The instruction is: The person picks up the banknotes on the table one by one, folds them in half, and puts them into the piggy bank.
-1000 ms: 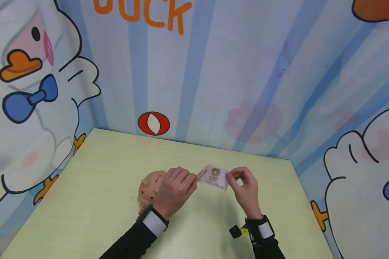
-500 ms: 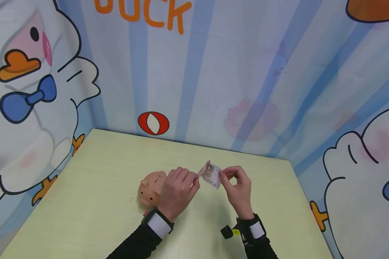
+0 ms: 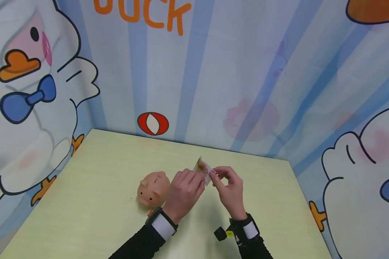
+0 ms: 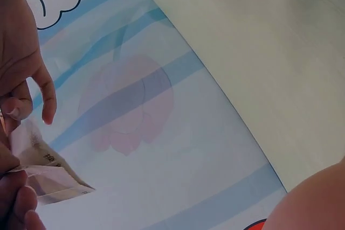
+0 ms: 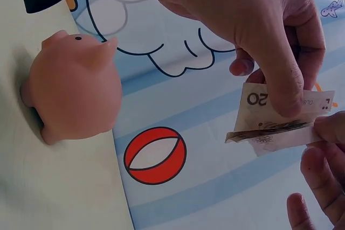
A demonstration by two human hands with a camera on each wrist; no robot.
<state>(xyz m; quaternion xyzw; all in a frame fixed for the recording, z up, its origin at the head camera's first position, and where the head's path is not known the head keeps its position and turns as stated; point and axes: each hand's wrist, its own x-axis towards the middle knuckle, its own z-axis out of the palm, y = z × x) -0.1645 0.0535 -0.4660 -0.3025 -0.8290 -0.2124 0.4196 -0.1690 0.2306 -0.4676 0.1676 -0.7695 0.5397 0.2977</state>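
A folded banknote [image 3: 201, 167], with a printed 20 showing in the right wrist view, is held above the table between both hands. My left hand [image 3: 185, 194] pinches it between thumb and fingers from the left. From the other side, my right hand [image 3: 229, 190] pinches its edge with thumb and fingertips. In the left wrist view the banknote [image 4: 54, 181] is bent, with one flap standing up. A pink piggy bank [image 3: 153, 189] with a slot on its back stands upright on the table, just left of the left hand and apart from it.
The pale wooden table [image 3: 110, 162] is bordered by a cartoon-printed cloth backdrop [image 3: 162, 72] at the back and sides. A small black box [image 3: 220, 233] is attached at the right wrist. Tiny dark specks lie left of the piggy bank.
The hands have come closer together, the right moving left and the left slightly right. The banknote, earlier spread flat, is now folded. More of the piggy bank shows.
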